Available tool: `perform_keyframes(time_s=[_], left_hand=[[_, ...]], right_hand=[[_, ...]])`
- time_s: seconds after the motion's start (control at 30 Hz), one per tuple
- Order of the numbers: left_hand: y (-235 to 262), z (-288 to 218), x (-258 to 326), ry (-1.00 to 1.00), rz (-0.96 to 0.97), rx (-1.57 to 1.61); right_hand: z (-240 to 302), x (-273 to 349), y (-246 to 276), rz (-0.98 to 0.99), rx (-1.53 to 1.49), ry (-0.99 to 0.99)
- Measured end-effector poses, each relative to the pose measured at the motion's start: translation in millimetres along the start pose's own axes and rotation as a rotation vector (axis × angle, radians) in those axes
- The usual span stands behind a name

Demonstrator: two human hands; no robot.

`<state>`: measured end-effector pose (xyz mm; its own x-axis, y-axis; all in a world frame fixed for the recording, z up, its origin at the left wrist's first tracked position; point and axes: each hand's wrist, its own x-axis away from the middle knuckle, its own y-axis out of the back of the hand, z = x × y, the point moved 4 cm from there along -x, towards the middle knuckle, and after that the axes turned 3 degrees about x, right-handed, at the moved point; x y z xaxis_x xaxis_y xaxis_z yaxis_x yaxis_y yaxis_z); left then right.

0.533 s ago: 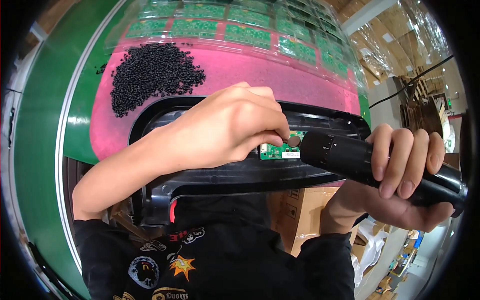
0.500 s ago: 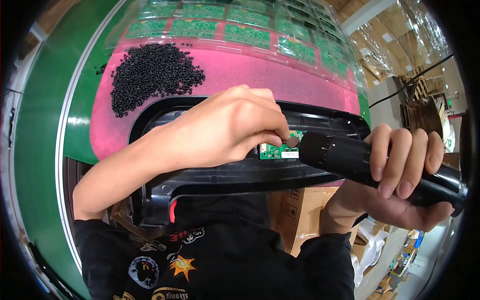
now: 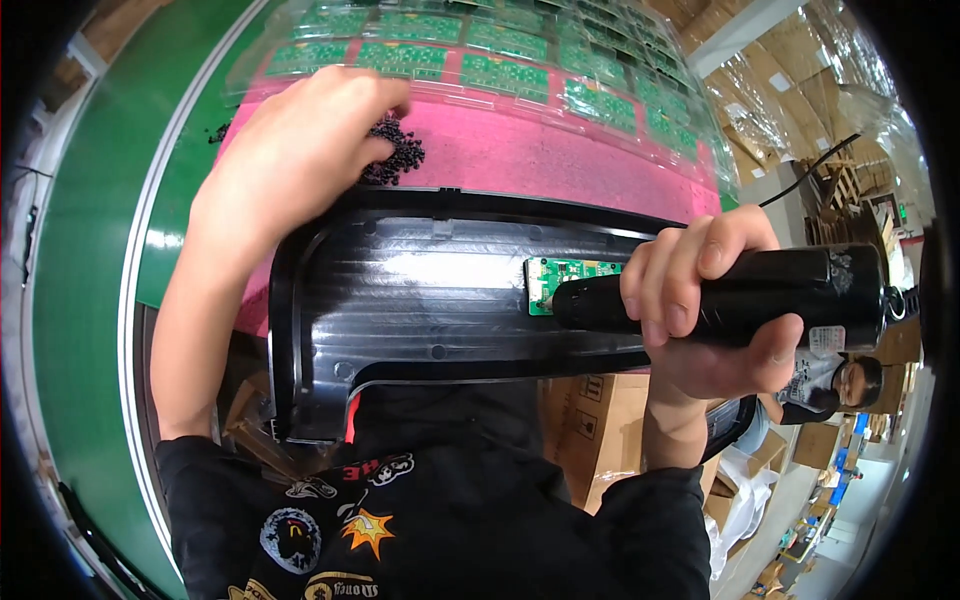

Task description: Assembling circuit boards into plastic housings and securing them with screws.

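Note:
My right hand [image 3: 705, 285] is wrapped round a black electric screwdriver [image 3: 800, 285], which lies nearly level. Its nose points left, over the lower left corner of a green circuit board [image 3: 545, 272]; the tool covers much of that board. The board sits inside a long black plastic housing [image 3: 440, 265] with raised rims. My left hand [image 3: 305, 150] is over a heap of small black screws [image 3: 405, 155], thumb and fingers apart among them. It hides most of the heap, and no screw can be made out in its fingers.
Clear plastic trays of green circuit boards [image 3: 500, 72] lie along the far side of the pink mat [image 3: 520, 155]. A green surface [image 3: 90, 240] stretches at the left. Cardboard boxes [image 3: 600, 430] stand below the housing. A person [image 3: 825, 385] is in the background at right.
My left hand has gone from the circuit board up and left to the screw heap. My right hand has brought the screwdriver left, its nose now over the board's lower left corner.

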<state>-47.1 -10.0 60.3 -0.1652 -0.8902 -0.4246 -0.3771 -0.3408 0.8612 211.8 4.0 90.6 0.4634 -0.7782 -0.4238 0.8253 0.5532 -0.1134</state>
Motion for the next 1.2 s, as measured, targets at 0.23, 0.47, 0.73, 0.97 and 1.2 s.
perform_keyframes(time_s=[0.23, 0.47, 0.73, 0.97, 1.2], left_hand=[[-21, 39, 5, 0.109, 0.182, 0.014], [-25, 42, 0, 0.257, 0.231, 0.025], [-14, 34, 0, 0.207, 0.099, -0.064], [-10, 25, -7, 0.200, 0.034, -0.020], [-8, -28, -16, -0.100, 0.008, 0.375]], right_hand=[[-6, -1, -12, 0.049, -0.001, -0.068], [-12, -9, -16, 0.204, -0.084, -0.061], [-12, -9, -15, 0.126, -0.061, -0.094], [-3, -3, -16, 0.070, 0.015, -0.114], [0, 1, 0, 0.041, -0.144, 0.033]])
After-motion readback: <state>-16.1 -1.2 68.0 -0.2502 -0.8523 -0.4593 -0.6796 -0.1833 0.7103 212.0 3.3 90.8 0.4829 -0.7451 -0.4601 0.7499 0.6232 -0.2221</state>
